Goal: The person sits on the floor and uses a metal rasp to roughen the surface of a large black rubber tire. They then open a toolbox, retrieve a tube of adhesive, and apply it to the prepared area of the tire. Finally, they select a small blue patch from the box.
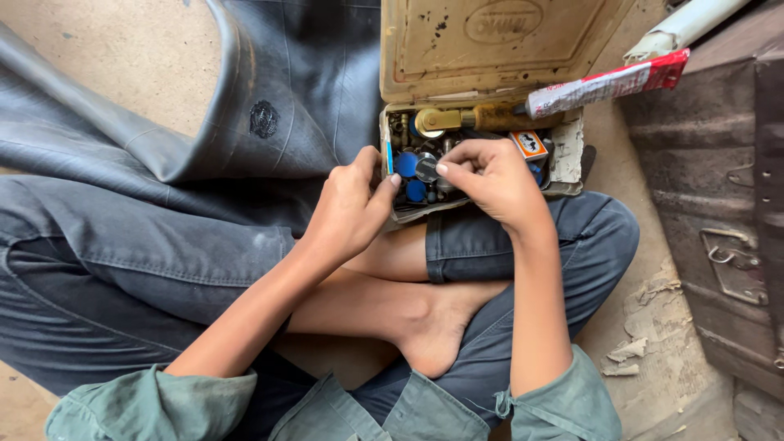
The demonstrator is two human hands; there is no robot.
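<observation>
An open, worn metal tin (pixel 567 155) rests on my crossed legs, its yellowed lid (pixel 498 45) tilted up behind it. Inside lie blue caps (pixel 407 164), brass fittings (pixel 490 117) and small metal parts. My right hand (pixel 490 181) hovers over the tin and pinches a small round grey disc (pixel 426 167) between thumb and fingers. My left hand (pixel 349 208) is at the tin's left edge, fingers curled, thumb touching the rim near a thin blue strip (pixel 389 157). What the left fingers hold cannot be made out.
A large black rubber inner tube (pixel 269 98) lies across the floor and my left leg. A red-and-white glue tube (pixel 608 83) sticks out over the tin's right side. A rusty metal trunk (pixel 719 204) stands at the right. Concrete floor with flaked bits lies at lower right.
</observation>
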